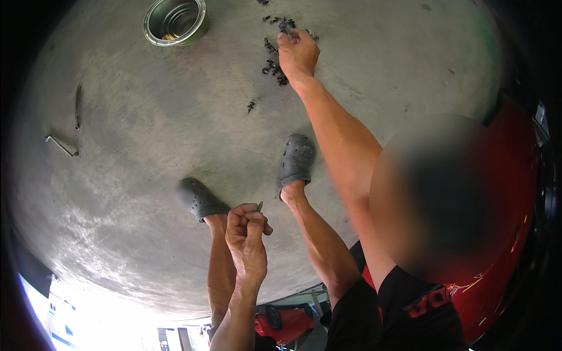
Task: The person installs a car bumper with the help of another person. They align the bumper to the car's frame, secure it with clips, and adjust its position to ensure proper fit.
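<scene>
Currently, my left hand [247,237] pinches a small dark piece [260,206]; my right hand [299,52] is at the dark fasteners [270,45] on the floor [170,117], grip unclear. Handling appears unfinished: many lie loose.

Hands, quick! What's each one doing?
Left hand: closed, pinching a small dark piece.
Right hand: at the small black parts; can't tell if it's holding one.

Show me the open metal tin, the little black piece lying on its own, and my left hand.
Open metal tin [158,22], head view: on its inner wall.
Lone black piece [251,107], head view: on the middle of its body.
Left hand [246,238], head view: on the middle of the hand.
</scene>
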The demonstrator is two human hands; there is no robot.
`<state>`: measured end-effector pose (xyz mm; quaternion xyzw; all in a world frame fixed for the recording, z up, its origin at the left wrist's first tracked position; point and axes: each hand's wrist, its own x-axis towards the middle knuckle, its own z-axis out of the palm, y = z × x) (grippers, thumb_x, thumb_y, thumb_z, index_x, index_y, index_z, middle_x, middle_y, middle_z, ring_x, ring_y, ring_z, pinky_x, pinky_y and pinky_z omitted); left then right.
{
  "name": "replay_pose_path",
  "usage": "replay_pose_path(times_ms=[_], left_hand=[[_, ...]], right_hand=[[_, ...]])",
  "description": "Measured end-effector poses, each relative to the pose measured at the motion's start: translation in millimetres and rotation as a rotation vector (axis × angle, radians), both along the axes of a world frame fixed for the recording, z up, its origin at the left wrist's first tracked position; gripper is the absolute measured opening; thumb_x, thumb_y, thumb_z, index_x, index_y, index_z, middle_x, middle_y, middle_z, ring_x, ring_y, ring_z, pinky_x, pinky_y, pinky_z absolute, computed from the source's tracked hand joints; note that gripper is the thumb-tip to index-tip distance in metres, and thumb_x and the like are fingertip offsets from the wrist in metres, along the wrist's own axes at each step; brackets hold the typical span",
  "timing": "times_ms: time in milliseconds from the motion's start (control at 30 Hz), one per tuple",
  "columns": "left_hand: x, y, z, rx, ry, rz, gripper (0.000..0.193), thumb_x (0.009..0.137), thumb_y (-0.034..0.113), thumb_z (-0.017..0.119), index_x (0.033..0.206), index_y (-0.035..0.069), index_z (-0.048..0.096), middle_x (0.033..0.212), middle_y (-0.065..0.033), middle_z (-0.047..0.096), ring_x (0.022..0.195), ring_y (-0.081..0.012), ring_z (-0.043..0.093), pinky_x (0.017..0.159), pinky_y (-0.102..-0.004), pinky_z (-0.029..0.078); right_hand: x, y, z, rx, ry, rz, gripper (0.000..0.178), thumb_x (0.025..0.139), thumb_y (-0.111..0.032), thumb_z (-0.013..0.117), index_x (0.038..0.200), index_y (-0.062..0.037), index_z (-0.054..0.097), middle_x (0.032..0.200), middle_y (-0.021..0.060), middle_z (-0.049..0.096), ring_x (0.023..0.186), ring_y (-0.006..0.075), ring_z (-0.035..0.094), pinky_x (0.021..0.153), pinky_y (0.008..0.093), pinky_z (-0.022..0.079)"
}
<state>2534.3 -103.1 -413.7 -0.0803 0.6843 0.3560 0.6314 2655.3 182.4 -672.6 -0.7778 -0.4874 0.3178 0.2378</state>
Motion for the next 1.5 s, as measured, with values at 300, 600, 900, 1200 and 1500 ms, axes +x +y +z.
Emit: replay_pose_path(times_ms=[300,600,900,1200,1500], left_hand=[[-1.5,2.4,-0.4,-0.003,0.023,0.01,0.017,0.106,0.01,0.059,0.12,0.001,0.063,0.093,-0.0057,0.059,0.078,-0.0145,0.06,0.077,-0.0302,0.05],[-2.4,3.1,1.4,0.006,-0.001,0.011,0.021,0.105,0.011,0.059,0.123,0.001,0.062,0.093,-0.0057,0.061,0.079,-0.0146,0.06,0.077,-0.0316,0.05],[-11.6,-5.1,19.0,0.126,-0.008,0.105,0.02,0.11,0.016,0.06,0.126,0.003,0.062,0.092,-0.0043,0.061,0.083,-0.0141,0.057,0.082,-0.0327,0.048],[-50.1,-22.5,152.5,0.442,-0.034,0.297,0.028,0.108,0.013,0.066,0.133,0.004,0.054,0.1,-0.004,0.061,0.087,-0.0163,0.059,0.085,-0.0388,0.049],[-178.4,-85.2,389.8,0.716,0.034,0.554,0.018,0.108,0.005,0.066,0.123,0.001,0.057,0.102,-0.0087,0.068,0.088,-0.0152,0.064,0.084,-0.033,0.053]], right_hand=[[12.1,2.7,-7.2,0.157,-0.171,0.177,0.03,0.098,-0.024,0.077,0.115,0.0012,0.079,0.109,0.0144,0.075,0.093,0.0256,0.075,0.087,0.0416,0.059],[4.3,23.5,1.3,-0.066,0.057,0.201,0.022,0.098,-0.014,0.07,0.108,0.0049,0.072,0.099,0.018,0.074,0.076,0.0298,0.07,0.082,0.0433,0.059],[20.6,-50.8,97.8,-0.308,0.61,-0.269,0.023,0.111,-0.022,0.061,0.109,0.0003,0.064,0.1,0.013,0.074,0.091,0.0195,0.072,0.081,0.0352,0.057],[10.4,-192.0,395.6,-0.586,1.263,-0.206,0.025,0.113,-0.027,0.057,0.11,-0.0028,0.064,0.105,0.0111,0.071,0.089,0.0204,0.066,0.082,0.0355,0.052],[-171.3,-241.1,653.5,-0.767,1.095,0.352,0.032,0.112,-0.034,0.063,0.117,-0.0042,0.074,0.088,-0.0004,0.063,0.077,0.009,0.053,0.069,0.0257,0.042]])
